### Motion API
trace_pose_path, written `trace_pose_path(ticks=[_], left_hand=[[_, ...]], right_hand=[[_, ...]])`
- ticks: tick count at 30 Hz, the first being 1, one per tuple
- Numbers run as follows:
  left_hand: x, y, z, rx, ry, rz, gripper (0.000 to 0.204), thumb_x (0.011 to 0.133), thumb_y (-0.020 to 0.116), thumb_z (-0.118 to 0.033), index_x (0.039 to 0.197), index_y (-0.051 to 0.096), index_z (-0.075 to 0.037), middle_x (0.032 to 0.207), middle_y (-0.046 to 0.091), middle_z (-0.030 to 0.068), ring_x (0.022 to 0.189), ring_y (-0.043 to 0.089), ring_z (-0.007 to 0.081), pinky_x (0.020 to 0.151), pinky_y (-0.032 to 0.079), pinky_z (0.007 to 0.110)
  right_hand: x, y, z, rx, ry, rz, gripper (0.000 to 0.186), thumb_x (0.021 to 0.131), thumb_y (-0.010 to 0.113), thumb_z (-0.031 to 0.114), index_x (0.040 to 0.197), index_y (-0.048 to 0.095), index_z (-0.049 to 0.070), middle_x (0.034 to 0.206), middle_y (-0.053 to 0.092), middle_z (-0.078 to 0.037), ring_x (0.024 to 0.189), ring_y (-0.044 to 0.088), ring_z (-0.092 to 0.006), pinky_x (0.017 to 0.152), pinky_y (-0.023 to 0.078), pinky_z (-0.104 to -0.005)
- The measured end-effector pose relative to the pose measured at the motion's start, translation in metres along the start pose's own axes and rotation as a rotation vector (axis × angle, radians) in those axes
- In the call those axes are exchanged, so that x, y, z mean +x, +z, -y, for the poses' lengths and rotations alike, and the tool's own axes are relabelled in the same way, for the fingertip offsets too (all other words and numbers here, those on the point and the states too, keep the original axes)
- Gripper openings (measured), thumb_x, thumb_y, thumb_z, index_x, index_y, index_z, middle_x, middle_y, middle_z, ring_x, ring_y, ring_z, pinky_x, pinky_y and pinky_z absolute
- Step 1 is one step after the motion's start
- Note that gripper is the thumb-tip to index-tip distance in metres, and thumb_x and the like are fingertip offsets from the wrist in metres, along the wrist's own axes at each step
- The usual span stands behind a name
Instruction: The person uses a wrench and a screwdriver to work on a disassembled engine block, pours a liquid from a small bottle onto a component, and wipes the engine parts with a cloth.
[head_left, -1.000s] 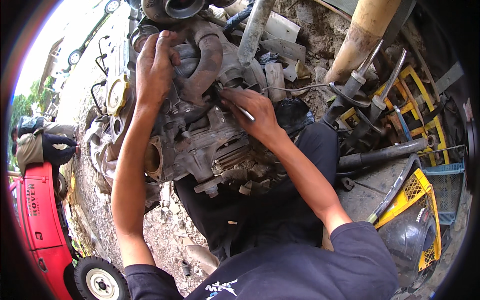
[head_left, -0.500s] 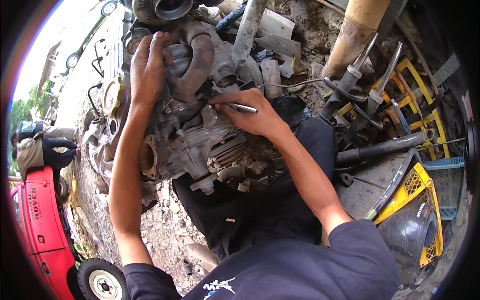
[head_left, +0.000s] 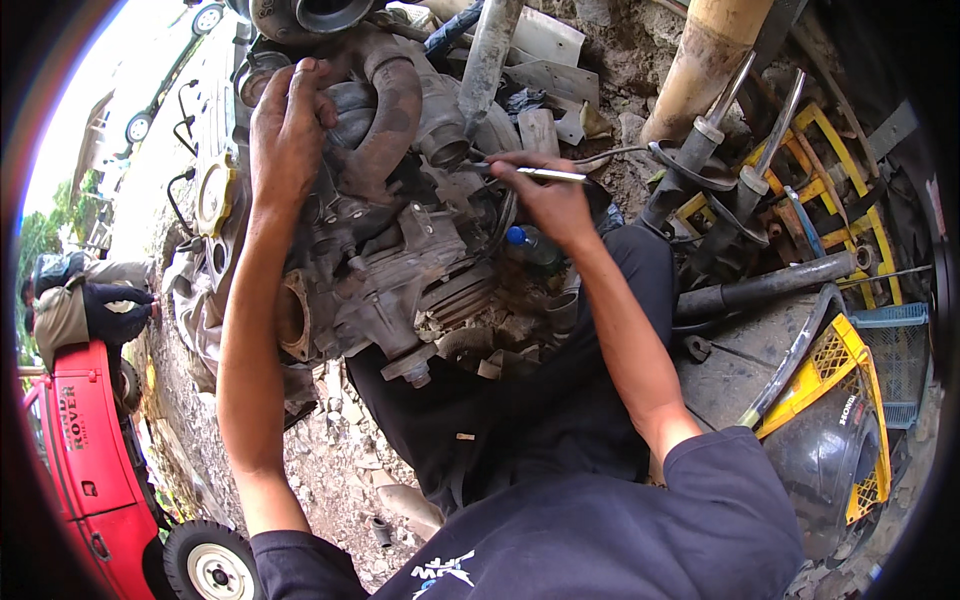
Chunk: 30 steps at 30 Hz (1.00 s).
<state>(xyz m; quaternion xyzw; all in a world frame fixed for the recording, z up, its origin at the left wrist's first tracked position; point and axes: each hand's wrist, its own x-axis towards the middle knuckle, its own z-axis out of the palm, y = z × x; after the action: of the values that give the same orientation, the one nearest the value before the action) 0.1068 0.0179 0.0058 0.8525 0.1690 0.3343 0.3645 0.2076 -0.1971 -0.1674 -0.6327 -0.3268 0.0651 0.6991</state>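
The right hand (head_left: 553,205) pinches a slim silver tool (head_left: 556,175) over the engine's right side; the left hand (head_left: 284,135) curls loosely at the engine (head_left: 400,270) (its hold: cannot tell). A slack pinch could drop the tool into gaps.

The slim tool (head_left: 555,175) has been moved rightward and farther by the right hand (head_left: 552,204); a blue-capped bottle (head_left: 538,249) has been exposed.
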Motion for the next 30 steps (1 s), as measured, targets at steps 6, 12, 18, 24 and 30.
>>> trace_pose_path(ticks=[6,12,18,24,30], left_hand=[[0.0,0.001,0.0,0.012,-0.016,0.018,0.044,0.105,0.05,-0.039,0.115,0.068,0.0,0.068,0.056,0.0007,0.061,0.047,0.0072,0.059,0.038,0.025],[-0.003,0.001,-0.004,0.051,-0.021,0.048,0.042,0.105,0.053,-0.039,0.113,0.068,0.0,0.066,0.054,-0.001,0.061,0.045,0.0062,0.058,0.035,0.024],[-0.004,0.001,-0.002,0.088,-0.032,0.135,0.039,0.104,0.058,-0.038,0.104,0.07,-0.001,0.066,0.053,-0.0029,0.062,0.045,0.0044,0.058,0.035,0.022],[-0.005,0.004,-0.005,0.165,-0.043,0.173,0.038,0.101,0.062,-0.04,0.095,0.072,-0.003,0.065,0.052,-0.0033,0.062,0.045,0.0043,0.058,0.036,0.023],[-0.005,0.005,-0.005,0.176,-0.046,0.187,0.039,0.101,0.062,-0.04,0.094,0.072,-0.003,0.064,0.052,-0.0035,0.061,0.045,0.005,0.057,0.036,0.024]], right_hand=[[-0.003,0.004,-0.041,0.733,0.499,0.195,0.028,0.096,0.069,0.017,0.115,0.07,-0.003,0.096,0.075,-0.011,0.07,0.065,-0.012,0.065,0.051,-0.025],[-0.003,0.01,-0.053,0.559,0.331,0.275,0.028,0.096,0.069,0.017,0.113,0.07,-0.005,0.091,0.075,-0.01,0.074,0.066,-0.0144,0.068,0.053,-0.0278],[0.006,0.0,-0.057,0.583,0.374,0.213,0.027,0.095,0.071,0.019,0.106,0.074,-0.005,0.092,0.074,-0.01,0.08,0.068,-0.0141,0.071,0.054,-0.0286],[0.011,0.008,-0.054,0.267,0.166,0.176,0.025,0.095,0.072,0.021,0.106,0.076,0.0,0.09,0.075,-0.007,0.079,0.066,-0.0105,0.074,0.053,-0.0269],[0.009,0.013,-0.058,0.208,0.154,0.134,0.025,0.094,0.073,0.022,0.108,0.077,0.002,0.095,0.077,-0.006,0.084,0.066,-0.0104,0.077,0.052,-0.0265]])
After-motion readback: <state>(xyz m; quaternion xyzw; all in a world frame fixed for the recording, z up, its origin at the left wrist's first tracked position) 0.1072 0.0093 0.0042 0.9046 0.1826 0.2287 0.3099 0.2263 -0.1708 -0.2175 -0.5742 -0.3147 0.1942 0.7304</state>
